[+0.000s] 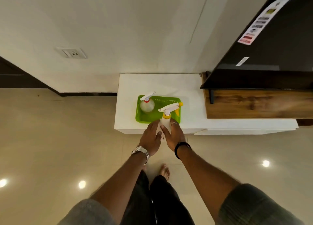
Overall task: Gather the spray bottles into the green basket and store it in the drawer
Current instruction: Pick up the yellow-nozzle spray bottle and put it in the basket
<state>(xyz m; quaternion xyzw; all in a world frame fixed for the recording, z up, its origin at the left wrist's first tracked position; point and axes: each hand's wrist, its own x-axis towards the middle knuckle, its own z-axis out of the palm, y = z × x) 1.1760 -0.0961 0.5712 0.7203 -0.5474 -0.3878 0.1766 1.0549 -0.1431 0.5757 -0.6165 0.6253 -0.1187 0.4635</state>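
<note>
The right hand [174, 135] is wrapped around the body of a yellow-collared bottle [166, 118], thumb on the near side and fingers round the far side, holding it upright over the near edge of the basket [144, 118]. The left hand [150, 136] is beside it, fingers held flat and together, palm towards the bottle's body; whether it touches the bottle or only steadies near it cannot be told. The held bottle's white trigger head points right, with a yellow nozzle over the basket's right rim. Its base is hidden behind the hands, so it is unclear whether it already stands inside the basket or is just above the near rim.

Beyond the hands, the green basket sits on the white tabletop [160, 84], near its front edge and towards its left end. A red-collared bottle [147, 105] already stands upright in the basket's far left corner. No other spray bottle shows on the tabletop.

By my reading, the gathering is nearly finished: one bottle is in, the second is being set in. What is left is to release it, lift the basket and store it in the drawer. A pale front [237, 131] below the tabletop's right part may be that drawer; if so, it looks barely open or shut.
</note>
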